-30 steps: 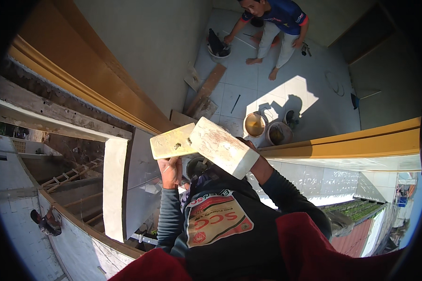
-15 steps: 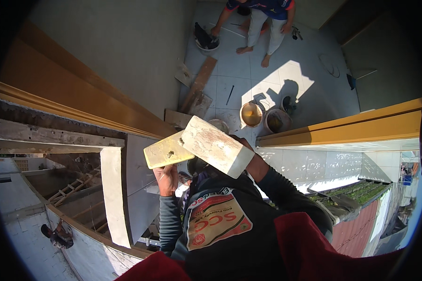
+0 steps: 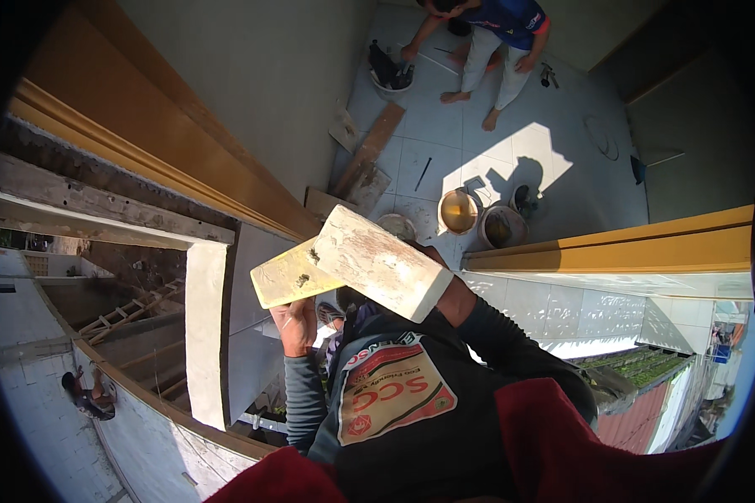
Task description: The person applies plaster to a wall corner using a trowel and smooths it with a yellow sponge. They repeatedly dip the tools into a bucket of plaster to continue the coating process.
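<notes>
Beyond, tiled floor [image 3: 591,189] spreads upper right; centrally, the left hand [image 3: 294,323] grips a yellow board's [image 3: 282,278] lower edge; a smudged, oblong white block [image 3: 384,264] half-hides the right hand [image 3: 453,298], its fingers' hold unclear.

Tiled floor [image 3: 428,138] | buckets [image 3: 460,230] | brown plank [image 3: 377,139] | thin dark rod [image 3: 424,173]

We see pale yellow on the thin board [image 3: 281,277], marked with a dark blotch, and off-white on the block [image 3: 384,262], streaked brown. Our shirt [image 3: 503,419] is black, its printed panel [image 3: 398,394] tan, red and white; the cloth [image 3: 554,419] is deep red, the door frame [image 3: 646,247] orange-brown, the co-worker's shirt [image 3: 499,21] navy with reddish trim.
</notes>
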`<control>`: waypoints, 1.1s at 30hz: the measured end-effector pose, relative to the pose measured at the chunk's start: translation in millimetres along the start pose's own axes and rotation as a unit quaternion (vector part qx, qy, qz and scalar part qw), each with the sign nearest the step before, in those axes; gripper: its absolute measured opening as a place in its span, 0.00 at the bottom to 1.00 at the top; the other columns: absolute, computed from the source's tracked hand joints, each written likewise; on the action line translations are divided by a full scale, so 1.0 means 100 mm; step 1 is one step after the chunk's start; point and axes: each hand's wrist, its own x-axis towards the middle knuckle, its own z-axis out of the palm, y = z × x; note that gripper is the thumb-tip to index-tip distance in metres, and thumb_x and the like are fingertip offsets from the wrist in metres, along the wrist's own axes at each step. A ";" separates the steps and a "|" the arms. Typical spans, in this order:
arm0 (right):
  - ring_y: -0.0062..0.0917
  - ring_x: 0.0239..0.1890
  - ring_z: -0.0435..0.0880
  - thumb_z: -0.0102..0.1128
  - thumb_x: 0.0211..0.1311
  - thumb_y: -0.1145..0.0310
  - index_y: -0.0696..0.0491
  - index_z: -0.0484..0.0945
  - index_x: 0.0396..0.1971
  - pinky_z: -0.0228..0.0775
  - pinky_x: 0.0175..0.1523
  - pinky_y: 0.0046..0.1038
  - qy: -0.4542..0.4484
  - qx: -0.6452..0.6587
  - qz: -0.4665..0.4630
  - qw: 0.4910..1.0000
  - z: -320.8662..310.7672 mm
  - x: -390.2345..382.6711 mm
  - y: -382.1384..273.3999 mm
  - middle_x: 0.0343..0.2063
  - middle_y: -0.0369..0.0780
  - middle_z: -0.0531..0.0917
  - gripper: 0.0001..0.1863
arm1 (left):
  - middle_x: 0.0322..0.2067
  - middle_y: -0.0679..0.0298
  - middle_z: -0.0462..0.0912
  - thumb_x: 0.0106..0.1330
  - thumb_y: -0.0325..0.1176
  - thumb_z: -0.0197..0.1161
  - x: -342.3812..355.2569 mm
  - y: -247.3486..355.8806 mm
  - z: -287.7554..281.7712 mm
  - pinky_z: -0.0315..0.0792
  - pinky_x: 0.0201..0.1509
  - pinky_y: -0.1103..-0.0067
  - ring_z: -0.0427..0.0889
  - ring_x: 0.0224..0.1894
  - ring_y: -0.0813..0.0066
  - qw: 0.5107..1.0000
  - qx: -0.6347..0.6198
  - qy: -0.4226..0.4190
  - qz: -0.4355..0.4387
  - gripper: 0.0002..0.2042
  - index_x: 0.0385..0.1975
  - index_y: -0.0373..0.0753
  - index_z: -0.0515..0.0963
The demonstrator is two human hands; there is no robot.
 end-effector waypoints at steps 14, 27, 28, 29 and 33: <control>0.32 0.45 0.82 0.53 0.69 0.56 0.55 0.71 0.61 0.80 0.46 0.31 -0.132 -0.229 -0.027 0.964 1.28 -0.19 0.14 0.55 0.45 0.79 0.26 | 0.50 0.63 0.80 0.70 0.25 0.61 -0.44 0.70 -0.17 0.73 0.55 0.77 0.79 0.49 0.75 0.955 0.209 0.133 0.165 0.16 0.56 0.33 0.72; 0.32 0.44 0.82 0.55 0.69 0.54 0.55 0.71 0.61 0.80 0.44 0.30 -0.096 -0.160 0.094 0.978 1.71 0.08 0.96 0.55 0.46 0.78 0.27 | 0.41 0.54 0.80 0.60 0.17 0.59 -0.37 1.14 -0.15 0.77 0.47 0.76 0.82 0.42 0.67 0.849 0.376 0.248 0.276 0.15 0.48 0.27 0.74; 0.32 0.44 0.82 0.55 0.69 0.54 0.55 0.71 0.61 0.80 0.44 0.30 -0.093 -0.144 0.105 0.980 1.74 0.09 1.02 0.55 0.46 0.78 0.27 | 0.41 0.53 0.79 0.58 0.16 0.59 -0.38 1.22 -0.15 0.77 0.47 0.75 0.82 0.43 0.64 0.822 0.428 0.230 0.298 0.17 0.49 0.28 0.74; 0.32 0.44 0.82 0.55 0.69 0.54 0.55 0.71 0.61 0.80 0.43 0.30 -0.094 -0.108 0.130 0.981 1.79 0.10 1.10 0.55 0.46 0.78 0.27 | 0.41 0.51 0.79 0.56 0.15 0.59 -0.38 1.27 -0.17 0.77 0.48 0.75 0.82 0.43 0.60 0.791 0.478 0.211 0.319 0.19 0.50 0.28 0.74; 0.28 0.32 0.73 0.54 0.69 0.52 0.54 0.72 0.61 0.72 0.30 0.25 -0.159 0.007 0.215 0.964 1.90 0.21 1.11 0.43 0.44 0.79 0.27 | 0.40 0.49 0.78 0.55 0.15 0.60 -0.45 1.30 -0.28 0.76 0.49 0.71 0.82 0.41 0.52 0.796 0.511 0.182 0.269 0.19 0.49 0.28 0.74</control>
